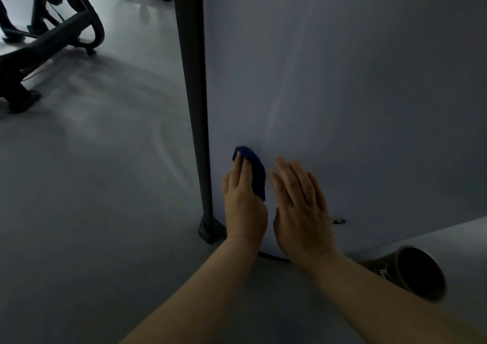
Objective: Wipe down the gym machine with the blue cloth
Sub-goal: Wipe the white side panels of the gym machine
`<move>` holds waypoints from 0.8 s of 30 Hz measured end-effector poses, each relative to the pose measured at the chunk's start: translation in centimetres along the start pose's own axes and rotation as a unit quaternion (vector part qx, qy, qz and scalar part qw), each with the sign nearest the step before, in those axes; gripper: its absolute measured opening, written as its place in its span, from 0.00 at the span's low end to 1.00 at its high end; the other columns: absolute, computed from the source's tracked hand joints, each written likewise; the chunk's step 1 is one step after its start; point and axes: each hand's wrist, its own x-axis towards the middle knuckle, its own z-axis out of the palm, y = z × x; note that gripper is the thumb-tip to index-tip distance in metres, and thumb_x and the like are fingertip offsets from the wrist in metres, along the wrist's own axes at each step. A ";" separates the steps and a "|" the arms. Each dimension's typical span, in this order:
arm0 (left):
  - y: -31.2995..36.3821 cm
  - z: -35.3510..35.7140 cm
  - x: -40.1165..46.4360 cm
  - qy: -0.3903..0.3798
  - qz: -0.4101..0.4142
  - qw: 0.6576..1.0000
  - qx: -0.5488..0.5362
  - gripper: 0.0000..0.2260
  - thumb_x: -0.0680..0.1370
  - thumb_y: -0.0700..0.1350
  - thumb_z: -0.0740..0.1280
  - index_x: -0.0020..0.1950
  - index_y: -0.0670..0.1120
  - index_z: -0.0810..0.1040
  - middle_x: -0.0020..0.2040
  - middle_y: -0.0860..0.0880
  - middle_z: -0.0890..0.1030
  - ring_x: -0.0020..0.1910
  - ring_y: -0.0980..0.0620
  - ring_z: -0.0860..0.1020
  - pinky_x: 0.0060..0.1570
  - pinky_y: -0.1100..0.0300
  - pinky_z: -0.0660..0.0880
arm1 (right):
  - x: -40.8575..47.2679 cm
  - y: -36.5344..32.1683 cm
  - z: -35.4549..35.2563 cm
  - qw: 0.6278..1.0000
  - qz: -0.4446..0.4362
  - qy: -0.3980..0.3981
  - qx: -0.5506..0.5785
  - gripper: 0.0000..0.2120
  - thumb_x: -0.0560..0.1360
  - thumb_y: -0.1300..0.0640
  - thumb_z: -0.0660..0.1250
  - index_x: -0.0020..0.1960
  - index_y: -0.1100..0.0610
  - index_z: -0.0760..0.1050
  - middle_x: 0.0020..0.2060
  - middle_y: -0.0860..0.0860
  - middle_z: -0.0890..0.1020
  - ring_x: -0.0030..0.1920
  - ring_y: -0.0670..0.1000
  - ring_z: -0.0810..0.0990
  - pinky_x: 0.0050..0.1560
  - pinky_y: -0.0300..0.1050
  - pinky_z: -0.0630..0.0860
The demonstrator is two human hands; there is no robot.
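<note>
The gym machine's large pale panel point(342, 80) fills the right half of the head view, edged on its left by a dark upright post point(195, 93). My left hand point(243, 201) presses the folded blue cloth point(254, 172) flat against the panel's lower part, right beside the post. The fingers lie straight on top of the cloth. My right hand point(300, 204) rests flat on the panel just to the right of the cloth, fingers straight and spread, holding nothing.
Grey floor point(92, 198) spreads to the left. Dark frames of other gym equipment point(47, 35) stand at the upper left. The post's foot point(207, 229) meets the floor below my left hand. A dark round tube end point(419, 272) sticks out at the lower right.
</note>
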 end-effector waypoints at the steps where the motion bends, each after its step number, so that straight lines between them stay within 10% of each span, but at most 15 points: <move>1: 0.1 0.0 0.5 0.016 0.015 1.000 0.005 0.30 0.76 0.28 0.60 0.78 0.43 0.60 0.78 0.48 0.60 0.72 0.49 0.59 0.72 0.61 0.55 | 0.2 0.0 -0.1 1.000 -0.001 0.002 0.002 0.27 0.77 0.62 0.51 0.76 0.64 0.62 0.77 0.58 0.61 0.77 0.58 0.56 0.77 0.54 0.50; 7: 0.3 -0.1 0.2 -0.011 -0.063 0.998 -0.022 0.31 0.76 0.29 0.60 0.78 0.44 0.58 0.77 0.48 0.62 0.73 0.47 0.60 0.75 0.54 0.59 | 0.8 0.0 -0.4 1.000 0.005 0.003 0.004 0.27 0.77 0.62 0.52 0.76 0.65 0.61 0.77 0.58 0.61 0.77 0.58 0.56 0.77 0.54 0.51; 12: 1.8 -0.3 0.5 0.028 -0.004 0.999 -0.036 0.30 0.78 0.29 0.58 0.78 0.47 0.59 0.76 0.54 0.60 0.71 0.59 0.57 0.70 0.71 0.51 | 0.9 0.2 -0.3 1.000 -0.005 0.007 -0.009 0.28 0.77 0.62 0.53 0.77 0.64 0.59 0.77 0.57 0.60 0.77 0.57 0.55 0.78 0.52 0.49; 17: 0.5 0.0 1.7 0.014 -0.098 0.990 -0.101 0.31 0.76 0.28 0.60 0.78 0.44 0.60 0.75 0.45 0.65 0.74 0.47 0.62 0.75 0.50 0.60 | 0.9 0.4 -0.3 1.000 -0.010 0.007 -0.012 0.28 0.76 0.62 0.55 0.76 0.65 0.62 0.77 0.57 0.61 0.77 0.57 0.57 0.77 0.53 0.50; 21: 2.2 -0.1 -0.1 0.013 0.001 0.998 -0.064 0.27 0.78 0.38 0.53 0.78 0.46 0.58 0.75 0.57 0.58 0.71 0.61 0.55 0.70 0.72 0.52 | 0.9 0.3 -0.4 1.000 -0.010 0.007 -0.016 0.29 0.76 0.63 0.61 0.76 0.65 0.61 0.77 0.57 0.60 0.77 0.57 0.55 0.77 0.53 0.49; 24: 0.8 0.4 0.1 0.009 -0.016 0.999 -0.051 0.29 0.79 0.33 0.58 0.78 0.47 0.57 0.77 0.56 0.57 0.73 0.58 0.55 0.73 0.64 0.54 | 0.8 0.3 -0.6 1.000 -0.006 0.009 0.007 0.29 0.77 0.64 0.59 0.77 0.64 0.59 0.77 0.57 0.59 0.78 0.57 0.55 0.78 0.53 0.50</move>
